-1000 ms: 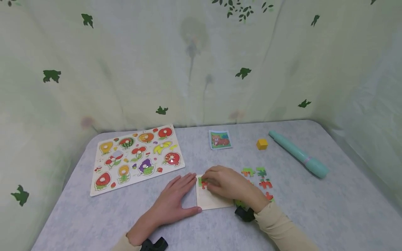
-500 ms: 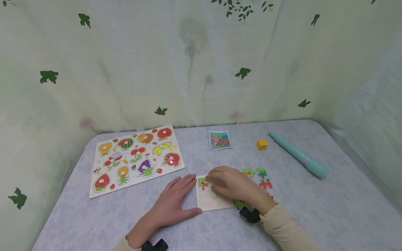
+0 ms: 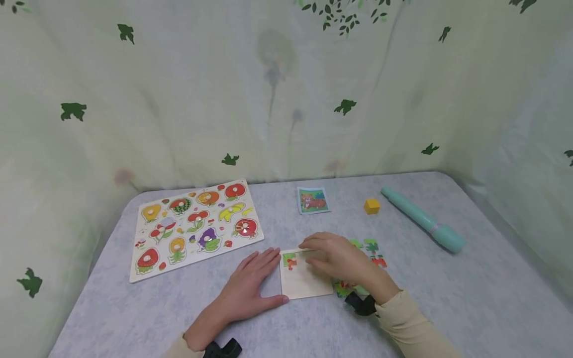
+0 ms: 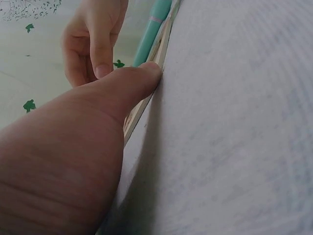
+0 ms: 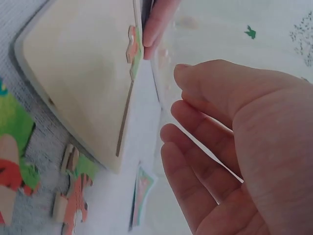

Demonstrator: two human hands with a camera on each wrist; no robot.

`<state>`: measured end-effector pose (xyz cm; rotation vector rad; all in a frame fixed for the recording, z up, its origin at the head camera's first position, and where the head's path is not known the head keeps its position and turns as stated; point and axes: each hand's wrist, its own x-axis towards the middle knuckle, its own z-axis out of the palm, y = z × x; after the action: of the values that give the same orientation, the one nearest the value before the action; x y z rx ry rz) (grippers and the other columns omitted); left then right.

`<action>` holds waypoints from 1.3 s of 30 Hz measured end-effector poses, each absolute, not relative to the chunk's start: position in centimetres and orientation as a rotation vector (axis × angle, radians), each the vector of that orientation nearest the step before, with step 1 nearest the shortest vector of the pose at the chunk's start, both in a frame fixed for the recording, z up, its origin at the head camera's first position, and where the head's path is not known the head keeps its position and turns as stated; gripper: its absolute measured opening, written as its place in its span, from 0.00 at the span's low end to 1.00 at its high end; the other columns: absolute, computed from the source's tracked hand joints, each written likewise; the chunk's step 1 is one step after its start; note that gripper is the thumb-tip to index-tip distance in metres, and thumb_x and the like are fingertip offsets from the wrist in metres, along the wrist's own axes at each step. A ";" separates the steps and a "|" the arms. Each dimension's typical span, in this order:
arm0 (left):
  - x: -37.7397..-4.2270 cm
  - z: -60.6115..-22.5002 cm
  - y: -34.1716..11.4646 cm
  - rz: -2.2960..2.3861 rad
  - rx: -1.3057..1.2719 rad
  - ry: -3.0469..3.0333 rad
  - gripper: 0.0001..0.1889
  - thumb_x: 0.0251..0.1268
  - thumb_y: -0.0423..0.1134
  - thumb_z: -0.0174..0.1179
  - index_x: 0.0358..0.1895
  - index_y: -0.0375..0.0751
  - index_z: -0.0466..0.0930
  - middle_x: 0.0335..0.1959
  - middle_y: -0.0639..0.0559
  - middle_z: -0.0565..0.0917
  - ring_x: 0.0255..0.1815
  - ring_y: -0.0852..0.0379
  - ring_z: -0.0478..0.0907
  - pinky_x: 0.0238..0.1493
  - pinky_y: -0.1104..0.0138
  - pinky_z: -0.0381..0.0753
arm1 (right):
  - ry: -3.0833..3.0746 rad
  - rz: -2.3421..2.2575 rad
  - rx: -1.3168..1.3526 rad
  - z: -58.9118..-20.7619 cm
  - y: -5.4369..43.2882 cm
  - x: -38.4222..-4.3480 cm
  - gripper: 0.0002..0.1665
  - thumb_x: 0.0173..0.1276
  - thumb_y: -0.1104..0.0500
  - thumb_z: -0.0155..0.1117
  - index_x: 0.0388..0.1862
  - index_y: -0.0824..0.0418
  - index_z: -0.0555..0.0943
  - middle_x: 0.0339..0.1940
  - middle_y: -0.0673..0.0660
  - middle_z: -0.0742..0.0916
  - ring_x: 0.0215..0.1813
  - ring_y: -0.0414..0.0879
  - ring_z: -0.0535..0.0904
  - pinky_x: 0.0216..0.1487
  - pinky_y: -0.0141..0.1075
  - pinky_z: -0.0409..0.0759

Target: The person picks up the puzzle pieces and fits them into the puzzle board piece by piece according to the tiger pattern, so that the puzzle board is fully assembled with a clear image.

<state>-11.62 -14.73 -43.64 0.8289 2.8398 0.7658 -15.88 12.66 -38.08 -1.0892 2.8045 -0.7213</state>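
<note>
A pale wooden puzzle board [image 3: 304,286] lies in front of the person. One green and red jigsaw piece [image 3: 289,260] sits in its far left corner; the right wrist view shows that same piece [image 5: 132,49] at the board's edge. My left hand [image 3: 250,281] rests on the table with fingers straight, its fingertips and thumb at the board's left edge. In the left wrist view the left thumb [image 4: 142,78] touches the board's side. Over the board's far right part hovers my right hand [image 3: 342,261], fingers loosely bent, nothing between them. It partly hides several loose jigsaw pieces [image 3: 371,245].
A fruit peg puzzle [image 3: 197,228] lies at the left. Farther back is a small picture card [image 3: 313,200] with an animal on it. A yellow cube [image 3: 372,206] and a turquoise tapered tube [image 3: 423,219] lie at the back right.
My right hand has drawn back to the right from the corner piece, which shows more fully and stays on the board. The left hand has kept its place.
</note>
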 end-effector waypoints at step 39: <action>-12.0 -44.0 -14.7 0.928 0.722 2.827 0.47 0.57 0.67 0.70 0.76 0.47 0.70 0.79 0.53 0.68 0.81 0.50 0.61 0.82 0.45 0.55 | 2.852 -0.921 -0.755 -37.8 21.0 -17.4 0.23 0.71 0.59 0.71 0.63 0.62 0.83 0.62 0.59 0.86 0.62 0.62 0.83 0.64 0.55 0.82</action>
<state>-11.96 -14.67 -43.99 0.7224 2.8270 0.9277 -17.36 21.05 -37.78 -0.7548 2.8522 -0.9213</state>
